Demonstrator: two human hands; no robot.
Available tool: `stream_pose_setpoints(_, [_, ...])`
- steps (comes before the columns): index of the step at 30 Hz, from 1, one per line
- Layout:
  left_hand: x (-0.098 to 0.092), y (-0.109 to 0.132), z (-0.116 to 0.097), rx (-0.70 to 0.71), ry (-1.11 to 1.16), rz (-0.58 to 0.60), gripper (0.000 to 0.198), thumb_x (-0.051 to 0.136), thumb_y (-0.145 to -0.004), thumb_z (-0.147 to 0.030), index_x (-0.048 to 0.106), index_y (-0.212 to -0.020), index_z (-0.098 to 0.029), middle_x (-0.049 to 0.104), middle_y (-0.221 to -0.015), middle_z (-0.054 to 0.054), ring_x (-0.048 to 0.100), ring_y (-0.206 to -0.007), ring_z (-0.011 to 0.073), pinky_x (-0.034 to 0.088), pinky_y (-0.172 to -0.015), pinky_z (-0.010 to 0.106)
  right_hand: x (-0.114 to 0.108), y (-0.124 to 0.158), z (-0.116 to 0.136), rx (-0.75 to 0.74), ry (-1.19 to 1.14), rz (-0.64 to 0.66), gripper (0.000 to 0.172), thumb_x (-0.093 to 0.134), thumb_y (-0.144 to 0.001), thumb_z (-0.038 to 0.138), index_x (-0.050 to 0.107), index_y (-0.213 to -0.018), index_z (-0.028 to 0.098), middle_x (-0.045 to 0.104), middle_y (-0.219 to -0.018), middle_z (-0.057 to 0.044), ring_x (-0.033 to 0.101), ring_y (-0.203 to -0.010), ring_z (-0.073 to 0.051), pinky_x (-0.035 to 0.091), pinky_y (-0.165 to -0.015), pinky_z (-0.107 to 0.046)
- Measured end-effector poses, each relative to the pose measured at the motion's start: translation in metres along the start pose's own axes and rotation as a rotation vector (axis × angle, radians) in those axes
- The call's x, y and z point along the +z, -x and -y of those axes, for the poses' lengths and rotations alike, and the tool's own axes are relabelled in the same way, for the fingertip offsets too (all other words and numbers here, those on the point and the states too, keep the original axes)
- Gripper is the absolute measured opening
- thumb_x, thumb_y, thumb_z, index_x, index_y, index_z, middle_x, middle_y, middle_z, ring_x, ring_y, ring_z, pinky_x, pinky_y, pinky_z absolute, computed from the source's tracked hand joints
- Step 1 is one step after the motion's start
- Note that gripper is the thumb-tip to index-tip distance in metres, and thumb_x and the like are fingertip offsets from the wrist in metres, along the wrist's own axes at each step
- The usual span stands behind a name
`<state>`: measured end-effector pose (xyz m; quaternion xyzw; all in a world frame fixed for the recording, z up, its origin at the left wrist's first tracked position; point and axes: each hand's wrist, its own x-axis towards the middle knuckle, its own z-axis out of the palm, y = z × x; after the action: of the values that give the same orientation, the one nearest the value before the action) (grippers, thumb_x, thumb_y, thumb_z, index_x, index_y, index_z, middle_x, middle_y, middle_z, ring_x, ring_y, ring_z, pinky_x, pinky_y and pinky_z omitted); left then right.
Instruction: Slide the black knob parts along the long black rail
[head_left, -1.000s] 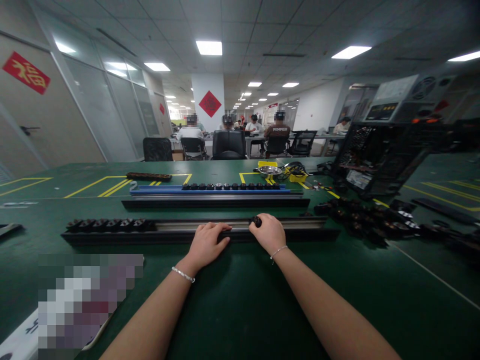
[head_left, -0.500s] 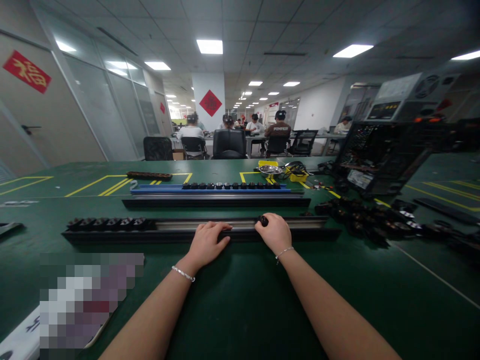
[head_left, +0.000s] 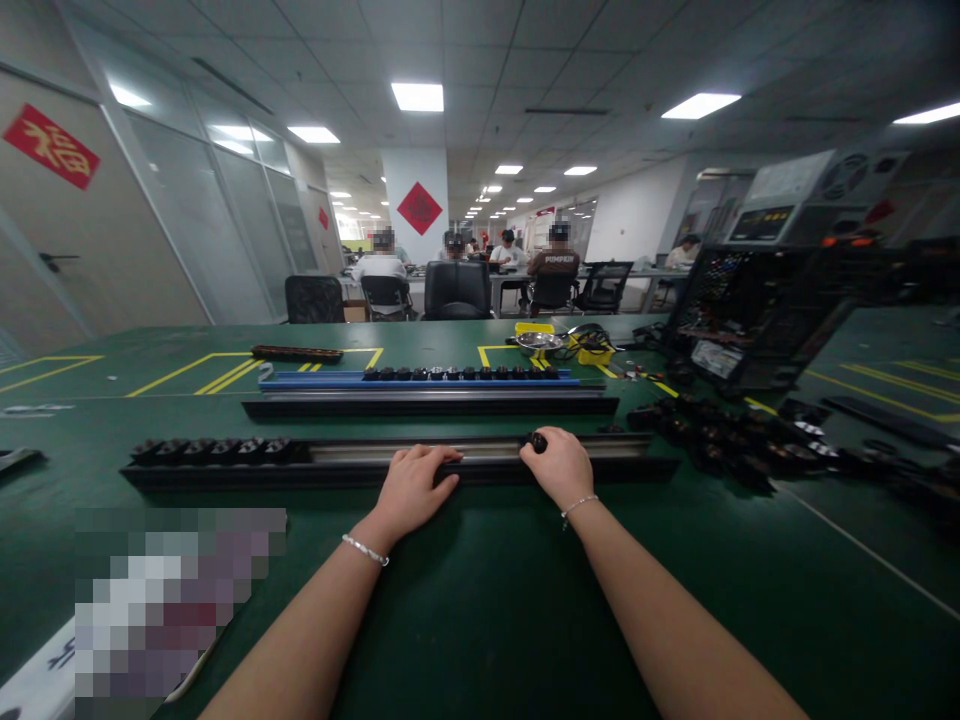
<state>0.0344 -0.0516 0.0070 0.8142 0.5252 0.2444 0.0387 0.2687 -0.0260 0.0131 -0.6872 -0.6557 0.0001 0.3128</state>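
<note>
A long black channel rail (head_left: 487, 470) with a silvery inside lies across the green table in front of me. Several small black blocks (head_left: 214, 452) stand in a row in its left part. My left hand (head_left: 414, 490) rests on the middle of this rail, fingers stretched over the channel and thumb apart on the near wall. Farther right, my right hand (head_left: 562, 466) pinches a small black block (head_left: 538, 442) at the channel; the fingers hide most of it, and I cannot tell whether it touches the rail.
Behind lie another black rail (head_left: 427, 407) and a blue rail (head_left: 315, 380) with several black blocks. A pile of black parts (head_left: 697, 440) is on the right, before an open computer case (head_left: 735, 320). A metal dish (head_left: 540, 342) stands farther back. A blurred flat object (head_left: 180, 600) lies front left.
My right hand has shifted slightly right along the rail with the black block in its fingers. My left hand has stayed in place on the rail.
</note>
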Motion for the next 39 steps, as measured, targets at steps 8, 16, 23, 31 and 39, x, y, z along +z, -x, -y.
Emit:
stream_pose_setpoints(8, [-0.001,0.0,-0.001,-0.014,-0.003,0.007,0.031,0.052,-0.083,-0.036,0.057,-0.113,-0.031,0.066,-0.109,-0.001,0.053,-0.105,0.0213,0.034,-0.092,0.041,-0.004,-0.002,-0.007,0.019,0.026,-0.004,0.021,0.051,-0.072,0.031,0.067,-0.081,0.019,0.067,-0.092,-0.006,0.055,-0.092,-0.02,0.039,-0.08,-0.028])
stream_pose_setpoints(16, [0.001,0.0,0.001,-0.001,-0.009,-0.002,0.03,0.052,-0.083,-0.035,0.056,-0.113,-0.032,0.066,-0.111,-0.002,0.052,-0.106,0.0215,0.034,-0.091,0.041,-0.009,0.0,-0.01,0.028,0.082,-0.002,0.023,0.049,-0.074,0.032,0.066,-0.083,0.018,0.066,-0.094,-0.006,0.055,-0.091,-0.02,0.039,-0.077,-0.03])
stream_pose_setpoints(23, [0.001,0.0,0.001,0.001,-0.002,-0.003,0.03,0.052,-0.083,-0.034,0.056,-0.112,-0.032,0.066,-0.11,-0.002,0.053,-0.105,0.0211,0.034,-0.091,0.04,-0.013,-0.001,-0.011,0.043,0.078,0.005,0.021,0.048,-0.073,0.03,0.065,-0.079,0.018,0.066,-0.092,-0.006,0.055,-0.088,-0.02,0.038,-0.075,-0.03])
stream_pose_setpoints(31, [0.002,0.0,0.001,-0.004,-0.015,-0.001,0.03,0.052,-0.082,-0.033,0.056,-0.112,-0.032,0.066,-0.111,-0.002,0.052,-0.106,0.0218,0.034,-0.091,0.041,-0.011,-0.002,-0.015,0.048,0.095,-0.011,0.023,0.048,-0.073,0.03,0.066,-0.081,0.018,0.066,-0.093,-0.007,0.055,-0.088,-0.02,0.038,-0.075,-0.029])
stream_pose_setpoints(39, [0.003,-0.001,0.003,-0.004,-0.012,-0.008,0.031,0.052,-0.082,-0.034,0.056,-0.113,-0.032,0.066,-0.111,-0.002,0.052,-0.107,0.022,0.034,-0.091,0.041,-0.012,-0.003,-0.019,0.047,0.085,-0.024,0.024,0.048,-0.073,0.031,0.066,-0.082,0.018,0.066,-0.094,-0.007,0.055,-0.089,-0.021,0.039,-0.076,-0.029])
